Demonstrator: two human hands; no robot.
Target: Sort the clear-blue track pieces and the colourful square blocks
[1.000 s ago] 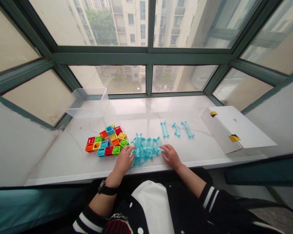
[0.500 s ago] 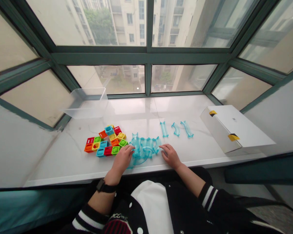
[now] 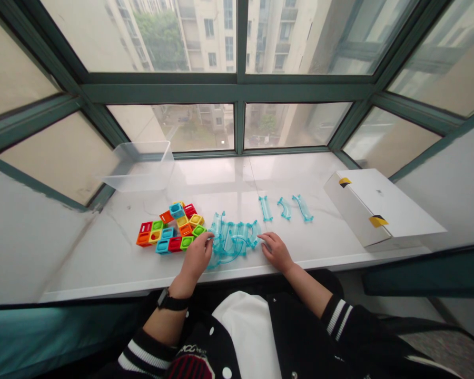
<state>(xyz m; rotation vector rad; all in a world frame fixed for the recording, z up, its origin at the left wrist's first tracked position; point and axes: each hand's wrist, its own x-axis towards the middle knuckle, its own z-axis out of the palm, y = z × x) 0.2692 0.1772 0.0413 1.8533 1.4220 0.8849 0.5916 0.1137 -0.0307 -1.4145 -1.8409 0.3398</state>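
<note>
A heap of clear blue track pieces (image 3: 234,238) lies near the front edge of the white sill (image 3: 221,181). My left hand (image 3: 197,256) grips a blue track piece (image 3: 215,226) at the heap's left side and lifts its end. Right of the heap, my right hand (image 3: 275,250) rests on the sill with its fingers curled and its fingertips at the heap's edge. A cluster of coloured square blocks (image 3: 171,231) sits just left of my left hand. Three separate blue track pieces (image 3: 284,208) lie farther back on the right.
A clear plastic tub (image 3: 140,166) stands at the back left of the sill. A white cardboard box (image 3: 379,208) with yellow tape lies on the right. Green-framed windows close the sill on three sides.
My left hand has slid slightly left and tipped up the leftmost blue track piece. My right hand has barely moved.
</note>
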